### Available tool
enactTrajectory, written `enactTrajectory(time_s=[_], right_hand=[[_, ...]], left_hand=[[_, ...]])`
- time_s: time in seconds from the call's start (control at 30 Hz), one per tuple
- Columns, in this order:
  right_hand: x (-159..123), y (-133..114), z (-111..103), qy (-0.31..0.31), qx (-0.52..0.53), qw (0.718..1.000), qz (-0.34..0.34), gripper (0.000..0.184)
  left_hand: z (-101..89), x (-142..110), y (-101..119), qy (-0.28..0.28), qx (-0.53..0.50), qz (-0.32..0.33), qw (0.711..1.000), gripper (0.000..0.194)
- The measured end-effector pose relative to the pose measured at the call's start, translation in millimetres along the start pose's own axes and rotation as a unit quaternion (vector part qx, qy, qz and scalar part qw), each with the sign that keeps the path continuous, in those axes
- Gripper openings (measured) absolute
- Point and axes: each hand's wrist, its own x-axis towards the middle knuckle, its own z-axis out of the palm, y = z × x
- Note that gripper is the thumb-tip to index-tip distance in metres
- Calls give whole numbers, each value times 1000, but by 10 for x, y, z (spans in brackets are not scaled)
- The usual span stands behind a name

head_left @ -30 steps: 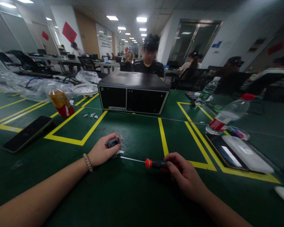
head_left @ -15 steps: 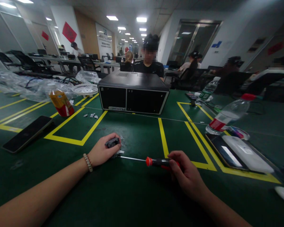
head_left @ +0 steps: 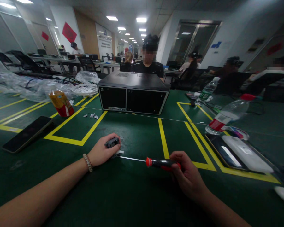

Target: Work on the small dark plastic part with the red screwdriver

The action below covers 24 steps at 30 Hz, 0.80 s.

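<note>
My left hand (head_left: 105,149) is closed around a small dark grey part (head_left: 112,142) low over the green table; its exact kind is hard to make out. A bit of white (head_left: 120,152) shows under my fingers. In my right hand (head_left: 186,173) is a screwdriver (head_left: 162,163) with a black and red handle, gripped near the handle's rear end. Its thin metal shaft lies nearly level and points left, the tip reaching the dark part beneath my left hand. Where tip and part meet is hidden by my fingers.
Ahead stands a black computer case (head_left: 133,94), a person (head_left: 148,66) behind it. Leftward are a phone (head_left: 28,134), a drink bottle (head_left: 61,102), a white basket (head_left: 85,89) and paper scraps (head_left: 92,116). On the right are a red-capped bottle (head_left: 229,115) and a white device (head_left: 247,154).
My right hand has slid slightly right, back along the screwdriver handle, so more of the handle shows. The shaft and my left hand with the dark part stay in place.
</note>
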Motion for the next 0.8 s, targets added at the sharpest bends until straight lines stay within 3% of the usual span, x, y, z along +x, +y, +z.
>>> enactTrajectory(time_s=[0.2,0.63,0.8], right_hand=[[-3,39,-20,42,0,999,-3,38],[2,-39,24,66,66,995,-18,34],[16,-39,22,97,52,994,-25,41]], left_hand=[[4,-1,-6,-2,0,-3,1000,18],[-1,-4,-9,-5,-7,0,1000,15],[-3,-9,8,-3,-8,-8,1000,18]])
